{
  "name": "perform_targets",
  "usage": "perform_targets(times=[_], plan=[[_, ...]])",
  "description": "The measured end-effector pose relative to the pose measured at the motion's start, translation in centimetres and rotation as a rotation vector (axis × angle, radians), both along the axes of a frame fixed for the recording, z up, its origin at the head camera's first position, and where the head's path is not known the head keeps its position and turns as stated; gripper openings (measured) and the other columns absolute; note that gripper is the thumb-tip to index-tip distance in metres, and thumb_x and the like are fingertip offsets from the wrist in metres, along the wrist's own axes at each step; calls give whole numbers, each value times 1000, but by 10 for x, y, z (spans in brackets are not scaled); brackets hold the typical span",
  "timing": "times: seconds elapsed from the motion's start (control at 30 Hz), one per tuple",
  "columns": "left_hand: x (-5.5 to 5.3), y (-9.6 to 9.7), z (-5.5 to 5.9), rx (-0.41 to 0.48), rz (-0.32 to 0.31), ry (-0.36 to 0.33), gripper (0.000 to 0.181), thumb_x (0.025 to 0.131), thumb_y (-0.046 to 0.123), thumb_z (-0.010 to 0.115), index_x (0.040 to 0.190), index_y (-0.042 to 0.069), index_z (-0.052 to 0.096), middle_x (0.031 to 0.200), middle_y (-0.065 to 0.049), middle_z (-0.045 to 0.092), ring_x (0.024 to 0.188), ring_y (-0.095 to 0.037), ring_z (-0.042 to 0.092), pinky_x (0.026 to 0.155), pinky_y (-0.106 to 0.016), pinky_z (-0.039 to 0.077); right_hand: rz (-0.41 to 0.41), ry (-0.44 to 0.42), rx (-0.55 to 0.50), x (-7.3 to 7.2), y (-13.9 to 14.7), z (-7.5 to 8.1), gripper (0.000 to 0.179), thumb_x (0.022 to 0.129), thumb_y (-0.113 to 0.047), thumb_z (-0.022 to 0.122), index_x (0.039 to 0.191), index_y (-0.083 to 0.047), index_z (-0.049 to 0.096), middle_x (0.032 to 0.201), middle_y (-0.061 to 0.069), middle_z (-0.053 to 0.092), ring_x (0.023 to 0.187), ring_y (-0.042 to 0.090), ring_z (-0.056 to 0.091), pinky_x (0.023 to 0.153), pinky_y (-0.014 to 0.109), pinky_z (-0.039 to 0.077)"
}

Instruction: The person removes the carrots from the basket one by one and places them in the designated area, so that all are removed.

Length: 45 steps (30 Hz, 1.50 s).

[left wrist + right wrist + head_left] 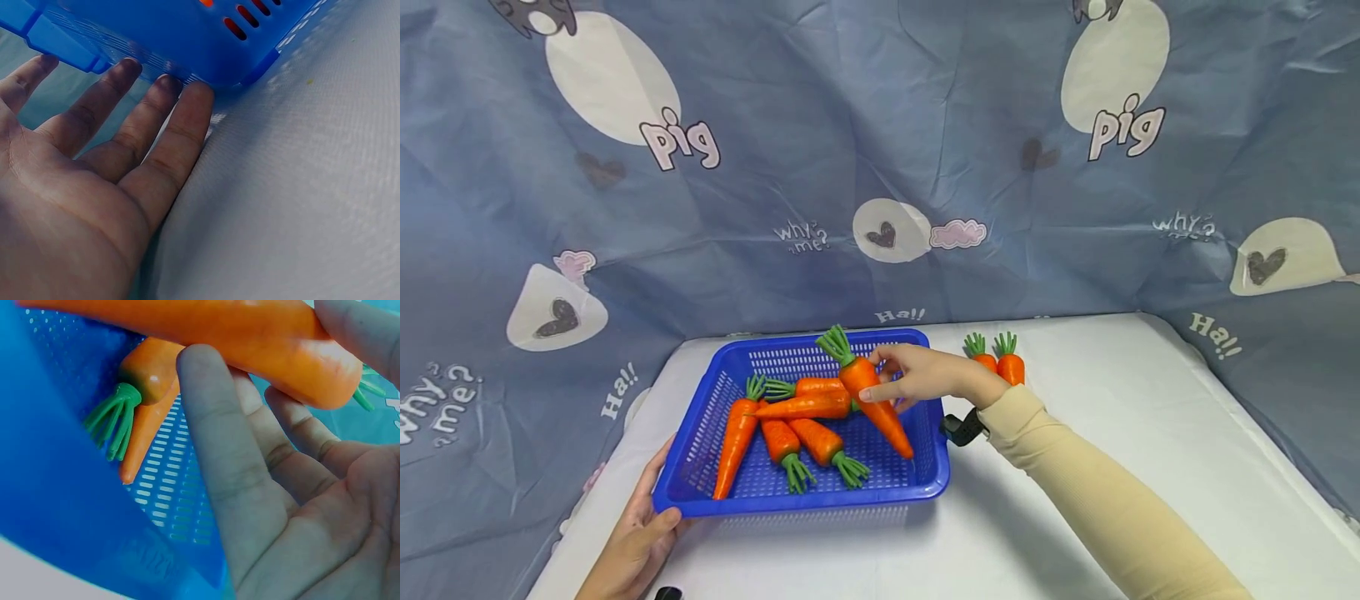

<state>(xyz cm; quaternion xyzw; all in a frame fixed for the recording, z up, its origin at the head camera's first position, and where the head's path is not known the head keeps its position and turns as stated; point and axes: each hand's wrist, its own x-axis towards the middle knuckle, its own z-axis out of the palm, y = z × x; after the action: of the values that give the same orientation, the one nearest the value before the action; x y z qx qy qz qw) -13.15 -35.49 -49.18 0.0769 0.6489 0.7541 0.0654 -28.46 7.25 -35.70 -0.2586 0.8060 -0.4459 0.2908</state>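
Observation:
A blue plastic basket (805,502) with slotted walls stands on the white cloth, several orange carrots (737,437) with green tops lying inside. Over the basket's right part, my right hand (917,373) holds a carrot (867,392) between thumb and fingers. This carrot slants, its green top up at the left and its tip down at the right; the right wrist view shows the fingertips along its thick end. My left hand (643,529) is at the basket's front left corner. In the left wrist view, the left hand's fingers (175,147) reach nearly straight against the basket's outside.
Two more carrots (1011,369) lie on the white cloth (1097,417) right of the basket, partly behind my right forearm. A blue printed curtain (820,167) hangs behind and at both sides. A black band (962,427) is on my right wrist.

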Motion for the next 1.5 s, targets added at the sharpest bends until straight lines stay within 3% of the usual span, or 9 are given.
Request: perform_targets(times=[0.2,0.43,0.67,0.8,1.2,1.5], plan=[[1,-1,-1,16,-10,14,73,115,8,46,171,36,9,160,20,39,136,1,59,107,-22,56,-29,-9,-28,0,6,-1,43,103,-33,75,130,-8,54,95,5,58,91,19,72,86,41,68],[1,-1,-1,13,-4,10,73,114,8,48,171,36,10,159,21,41,135,1,60,106,-22,57,-60,-38,-71,0,11,0,41,103,-30,75,130,-6,54,100,9,62,89,21,71,92,51,66],[1,0,1,1,18,-8,73,114,9,48,171,36,9,160,20,37,135,2,59,106,-22,57,-91,-46,-79,1,17,0,44,102,-33,75,131,-8,53,92,6,62,86,20,66,88,43,68],[0,4,1,16,9,-4,74,114,8,48,171,35,9,161,19,37,137,1,58,108,-22,56,-122,-60,-98,0,23,-1,43,103,-32,74,129,-6,52,91,7,60,85,20,65,89,45,67],[2,3,0,1,29,-14,72,115,10,47,171,36,11,159,21,39,134,1,60,106,-23,57,-161,-112,-146,-3,29,-7,35,106,-26,69,127,-4,52,109,10,70,89,21,70,89,45,67],[3,2,2,0,21,-23,73,115,9,47,171,36,10,159,21,40,135,1,60,106,-23,57,-195,-146,-172,-5,34,-10,42,105,-25,70,133,-1,49,112,13,69,91,23,72,89,46,67]])
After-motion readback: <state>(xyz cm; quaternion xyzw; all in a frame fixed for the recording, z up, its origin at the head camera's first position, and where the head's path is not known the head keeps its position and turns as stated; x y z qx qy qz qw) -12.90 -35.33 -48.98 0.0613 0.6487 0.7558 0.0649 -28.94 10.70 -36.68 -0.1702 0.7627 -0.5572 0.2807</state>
